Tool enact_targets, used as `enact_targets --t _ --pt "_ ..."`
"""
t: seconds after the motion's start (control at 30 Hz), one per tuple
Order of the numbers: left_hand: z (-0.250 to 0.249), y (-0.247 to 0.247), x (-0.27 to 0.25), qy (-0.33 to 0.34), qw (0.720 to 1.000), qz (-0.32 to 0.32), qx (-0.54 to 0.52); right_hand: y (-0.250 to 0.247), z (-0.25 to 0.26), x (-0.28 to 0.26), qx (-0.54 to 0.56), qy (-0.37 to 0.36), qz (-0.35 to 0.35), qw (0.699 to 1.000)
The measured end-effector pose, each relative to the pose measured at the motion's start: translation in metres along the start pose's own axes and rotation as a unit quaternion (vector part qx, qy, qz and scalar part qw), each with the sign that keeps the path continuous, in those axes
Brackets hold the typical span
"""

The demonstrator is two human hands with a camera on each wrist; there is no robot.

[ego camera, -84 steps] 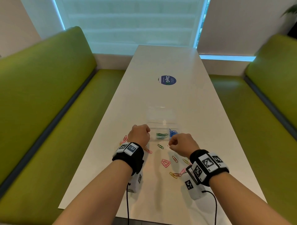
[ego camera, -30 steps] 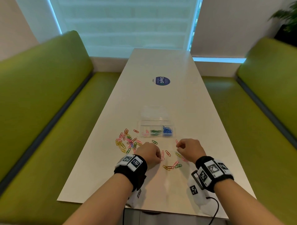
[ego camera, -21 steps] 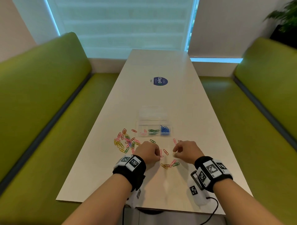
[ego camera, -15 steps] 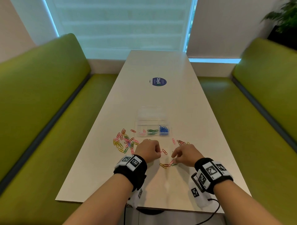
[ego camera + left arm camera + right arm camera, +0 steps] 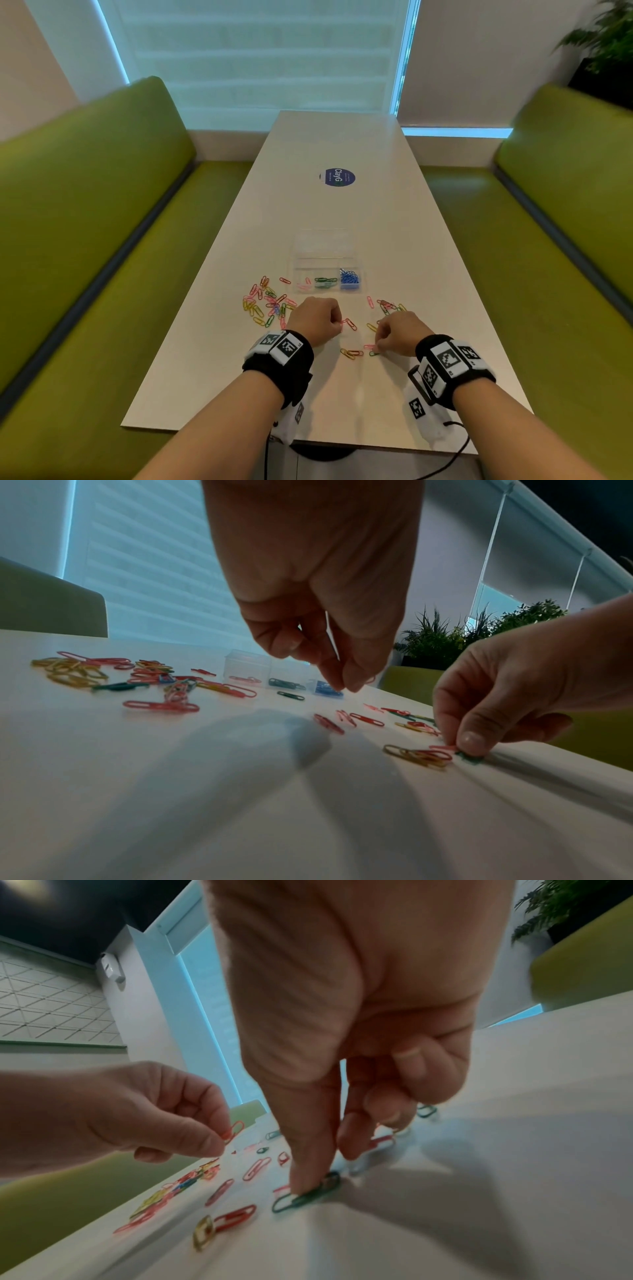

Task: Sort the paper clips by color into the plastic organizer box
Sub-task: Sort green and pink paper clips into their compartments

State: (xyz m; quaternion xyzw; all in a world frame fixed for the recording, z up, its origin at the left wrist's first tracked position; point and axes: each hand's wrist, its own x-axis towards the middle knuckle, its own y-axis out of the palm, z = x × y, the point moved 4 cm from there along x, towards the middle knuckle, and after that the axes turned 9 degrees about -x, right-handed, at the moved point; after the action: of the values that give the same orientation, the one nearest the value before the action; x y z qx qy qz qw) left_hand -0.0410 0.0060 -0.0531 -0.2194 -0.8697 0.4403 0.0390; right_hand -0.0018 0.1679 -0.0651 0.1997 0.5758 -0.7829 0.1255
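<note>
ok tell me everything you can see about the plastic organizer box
The plastic organizer box is clear and looks rigid, resting flat on the white table just beyond the loose clips. Its clear lid lies open behind it. The near row has three compartments: pink clips left, green clips middle, blue clips right. The back row looks empty, though glare makes that uncertain. Neither of the hands touches it.

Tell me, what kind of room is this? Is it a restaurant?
Maybe a cafe booth or an office break room; I can't be sure. A long white table stands between two green padded benches, with a window blind at the far end and a potted plant in the corner.
</note>
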Motion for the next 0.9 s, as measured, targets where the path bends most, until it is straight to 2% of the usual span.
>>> enact_targets --t 0.23,0.4,0.57,0.63,0.8,0.9 --pt "-0.001 -0.001 0.001 -0.002 1.0 0.002 -0.005 -0.001 -0.001 0.001 0.001 0.035 0.016 0.999" --pt "-0.001 -0.003 0.001 -0.007 1.0 -0.001 -0.006 -0.004 0.002 0.001 -0.008 0.023 -0.009 1.0" --pt "0.002 -0.007 0.006 -0.003 1.0 -0.01 -0.006 -0.017 0.002 0.007 0.053 0.019 -0.06 0.997" --pt "0.005 -0.013 0.009 -0.004 0.999 -0.032 -0.002 -0.024 0.004 0.008 0.065 0.018 -0.089 0.994" --pt "0.017 -0.042 0.025 -0.053 0.987 -0.151 0.009 -0.036 0.01 0.016 0.093 0.029 -0.134 0.986" --pt "0.025 -0.053 0.037 -0.081 0.982 -0.167 0.023 -0.037 0.013 0.021 0.11 0.029 -0.138 0.984"
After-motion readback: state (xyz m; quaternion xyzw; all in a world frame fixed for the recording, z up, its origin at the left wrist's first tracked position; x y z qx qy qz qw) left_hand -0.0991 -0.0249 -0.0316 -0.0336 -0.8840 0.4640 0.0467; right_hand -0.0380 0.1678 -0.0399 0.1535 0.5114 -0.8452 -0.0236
